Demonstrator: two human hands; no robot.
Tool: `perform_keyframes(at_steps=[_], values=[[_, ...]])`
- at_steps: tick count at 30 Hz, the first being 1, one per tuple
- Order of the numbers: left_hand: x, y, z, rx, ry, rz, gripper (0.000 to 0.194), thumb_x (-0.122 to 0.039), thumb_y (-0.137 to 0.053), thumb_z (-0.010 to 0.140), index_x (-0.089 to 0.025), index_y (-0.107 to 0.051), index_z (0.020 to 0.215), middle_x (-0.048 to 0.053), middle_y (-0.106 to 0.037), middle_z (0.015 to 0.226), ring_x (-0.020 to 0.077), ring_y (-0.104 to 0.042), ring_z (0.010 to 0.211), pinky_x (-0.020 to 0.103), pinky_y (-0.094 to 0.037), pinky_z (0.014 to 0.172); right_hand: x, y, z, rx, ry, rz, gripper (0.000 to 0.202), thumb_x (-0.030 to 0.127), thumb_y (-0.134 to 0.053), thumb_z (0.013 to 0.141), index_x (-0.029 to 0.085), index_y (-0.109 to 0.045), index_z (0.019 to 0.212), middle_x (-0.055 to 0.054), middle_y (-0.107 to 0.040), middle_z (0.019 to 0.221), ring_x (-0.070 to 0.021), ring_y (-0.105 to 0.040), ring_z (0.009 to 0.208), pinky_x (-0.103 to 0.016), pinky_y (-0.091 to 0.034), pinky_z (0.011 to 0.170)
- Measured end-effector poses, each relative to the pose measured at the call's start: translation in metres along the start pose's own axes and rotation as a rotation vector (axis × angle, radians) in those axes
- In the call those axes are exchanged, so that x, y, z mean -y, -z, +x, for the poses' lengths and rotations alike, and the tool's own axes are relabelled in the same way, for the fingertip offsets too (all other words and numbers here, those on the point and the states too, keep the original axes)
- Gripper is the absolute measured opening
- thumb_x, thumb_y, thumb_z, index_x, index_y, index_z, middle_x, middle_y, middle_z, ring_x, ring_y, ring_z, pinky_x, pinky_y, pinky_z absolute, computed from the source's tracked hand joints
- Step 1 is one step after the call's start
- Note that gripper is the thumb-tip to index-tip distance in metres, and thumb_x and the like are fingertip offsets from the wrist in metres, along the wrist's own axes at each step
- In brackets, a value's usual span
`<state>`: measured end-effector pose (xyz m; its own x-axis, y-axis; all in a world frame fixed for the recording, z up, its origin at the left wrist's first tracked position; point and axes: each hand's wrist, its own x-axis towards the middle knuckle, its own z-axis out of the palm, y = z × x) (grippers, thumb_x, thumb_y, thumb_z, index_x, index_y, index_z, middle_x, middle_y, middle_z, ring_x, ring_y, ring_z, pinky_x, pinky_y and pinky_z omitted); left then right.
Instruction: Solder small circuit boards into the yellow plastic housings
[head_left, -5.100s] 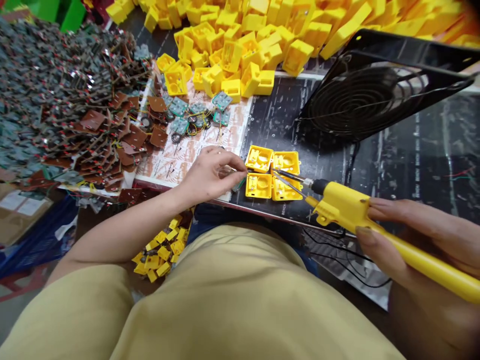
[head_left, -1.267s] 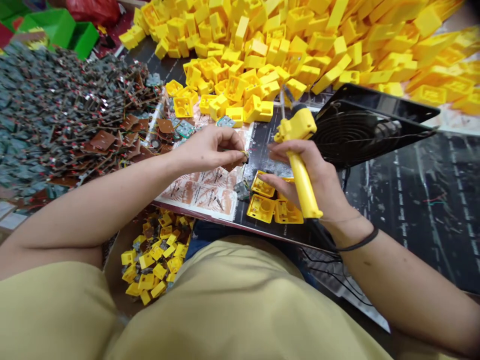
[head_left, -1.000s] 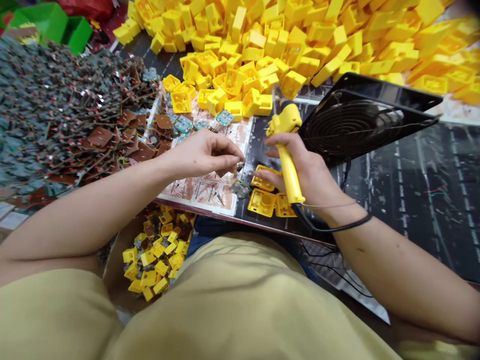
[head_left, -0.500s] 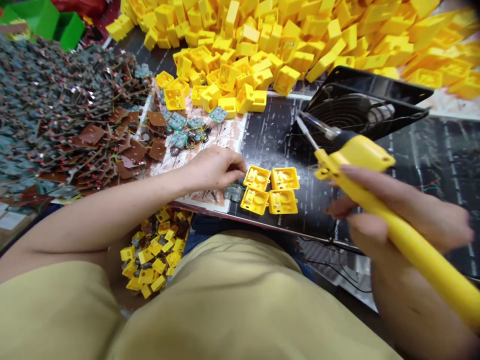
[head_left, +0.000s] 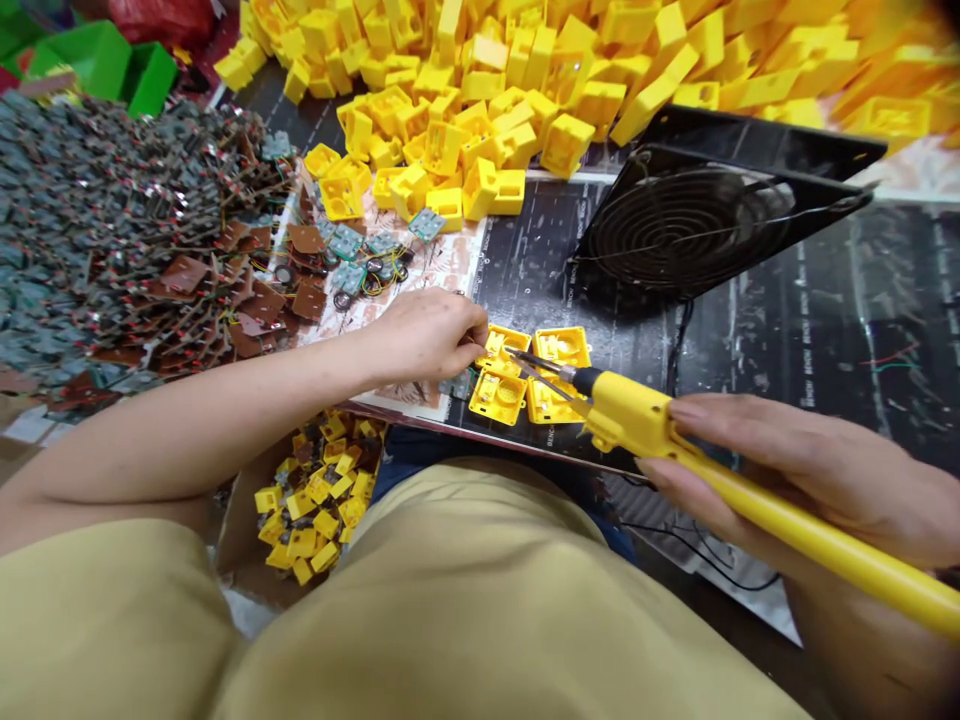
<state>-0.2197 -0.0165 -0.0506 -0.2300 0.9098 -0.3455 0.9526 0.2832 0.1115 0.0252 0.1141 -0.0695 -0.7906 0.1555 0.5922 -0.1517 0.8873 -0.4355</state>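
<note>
In my right hand [head_left: 795,480] is a yellow soldering iron [head_left: 637,410], its tip over the back-left one of several small yellow plastic cases [head_left: 498,396] set in a square. Their open sides face up and show moulded recesses and small metal parts. My left hand [head_left: 442,330] rests at the left edge of that back-left case, thumb and fingertips pinched together. Whatever lies between those fingertips is too small or hidden to make out. A green circuit board [head_left: 456,384] lies just below the left hand, beside the cases.
A black fan [head_left: 667,230] stands behind the iron. Yellow cases [head_left: 465,130] are heaped along the back. Circuit boards [head_left: 135,230] are piled at left, with boards and wired round parts [head_left: 375,265] nearer. A box of yellow cases [head_left: 319,510] sits below the table edge.
My right hand has brought the soldering iron left and down from in front of the fan to the back-left case. My left hand stays pinched at the case's edge.
</note>
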Motion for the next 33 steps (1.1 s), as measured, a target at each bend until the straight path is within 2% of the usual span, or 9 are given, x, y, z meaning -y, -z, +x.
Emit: perform_keyframes(at_steps=[3,8,11,14,20,27,31,33], values=[[-0.001,0.003,0.003,0.032,-0.006,0.013,0.025,-0.029,-0.053,0.080,-0.023,-0.074,0.090,0.003,-0.073,0.081,0.0187,-0.065,0.079,0.026,-0.035,0.059,-0.002,-0.002,0.008,0.013,0.166,0.069,0.025,0.021,-0.071,0.084,0.019,-0.058,0.106,-0.003,-0.067,0.073,-0.0131,-0.068,0.065,-0.018,-0.059,0.060],[0.001,0.006,0.006,0.047,-0.027,-0.001,0.021,-0.028,-0.055,0.078,-0.023,-0.074,0.085,0.001,-0.071,0.075,0.0148,-0.062,0.070,0.025,-0.032,0.056,-0.005,-0.006,0.013,0.035,0.144,0.036,0.013,0.026,-0.067,0.088,0.022,-0.056,0.083,0.000,-0.065,0.069,-0.0112,-0.067,0.066,-0.019,-0.059,0.063],[0.001,0.008,0.008,0.066,-0.038,-0.020,0.019,-0.026,-0.055,0.078,-0.022,-0.073,0.083,0.000,-0.071,0.075,0.0144,-0.062,0.068,0.025,-0.032,0.056,-0.003,-0.007,0.019,0.040,0.180,0.029,0.012,0.023,-0.069,0.086,0.021,-0.058,0.082,-0.001,-0.065,0.068,-0.0121,-0.067,0.065,-0.021,-0.060,0.065],[0.000,0.009,0.010,0.084,-0.033,-0.029,0.019,-0.026,-0.056,0.077,-0.022,-0.074,0.082,0.001,-0.072,0.075,0.0150,-0.061,0.068,0.025,-0.035,0.059,-0.003,-0.007,0.025,0.081,0.296,0.019,0.015,0.018,-0.075,0.080,0.018,-0.060,0.084,-0.002,-0.067,0.070,-0.0127,-0.067,0.066,-0.023,-0.061,0.068],[-0.001,0.009,0.012,0.073,-0.031,-0.008,0.021,-0.029,-0.056,0.075,-0.021,-0.074,0.083,0.003,-0.071,0.074,0.0171,-0.062,0.069,0.026,-0.034,0.056,-0.007,0.001,0.030,0.212,0.414,-0.058,0.011,0.023,-0.073,0.082,0.019,-0.064,0.084,-0.003,-0.070,0.079,-0.0149,-0.069,0.074,-0.026,-0.060,0.075],[0.000,0.011,0.013,0.080,-0.024,-0.008,0.020,-0.027,-0.056,0.074,-0.022,-0.074,0.082,0.003,-0.071,0.074,0.0170,-0.062,0.070,0.027,-0.041,0.063,-0.011,0.019,0.027,0.119,0.275,-0.002,0.022,0.019,-0.079,0.074,0.019,-0.063,0.090,-0.004,-0.068,0.077,-0.0134,-0.068,0.072,-0.023,-0.059,0.070],[0.000,0.010,0.014,0.077,-0.024,0.002,0.019,-0.027,-0.056,0.074,-0.022,-0.073,0.081,0.003,-0.070,0.075,0.0181,-0.062,0.071,0.027,-0.040,0.061,-0.011,0.017,0.022,0.124,0.146,-0.034,0.009,0.028,-0.067,0.088,0.022,-0.061,0.084,-0.001,-0.067,0.072,-0.0100,-0.066,0.070,-0.021,-0.056,0.068],[0.000,0.008,0.014,0.070,-0.032,0.013,0.019,-0.028,-0.056,0.075,-0.022,-0.072,0.080,0.003,-0.070,0.075,0.0187,-0.062,0.072,0.027,-0.040,0.062,-0.014,0.012,0.017,0.121,0.068,-0.046,0.019,0.038,-0.058,0.093,0.024,-0.061,0.082,-0.001,-0.068,0.073,-0.0099,-0.067,0.071,-0.021,-0.056,0.070]])
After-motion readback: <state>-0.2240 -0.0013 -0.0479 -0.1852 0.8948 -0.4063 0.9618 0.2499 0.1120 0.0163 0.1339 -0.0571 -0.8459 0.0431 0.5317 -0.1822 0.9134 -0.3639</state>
